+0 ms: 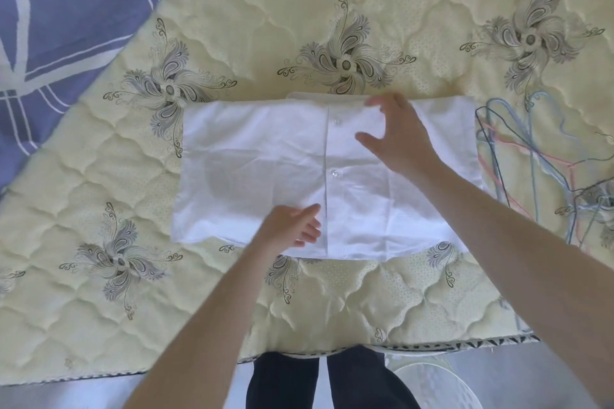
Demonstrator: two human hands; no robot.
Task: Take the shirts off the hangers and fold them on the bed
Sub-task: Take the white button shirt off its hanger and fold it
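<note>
Touching shirt (265,159), left hand (292,229) near edge, right hand (398,136) far edge

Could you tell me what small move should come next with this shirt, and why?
Probably fold one side across at the button line: the shirt lies flat as a wide rectangle, and the left hand and right hand rest near that line.

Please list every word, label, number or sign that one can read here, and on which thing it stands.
None can be read. The white shirt shows only buttons, the mattress only flower patterns, the blue sheet only white lines, the wire hangers no label.
</note>
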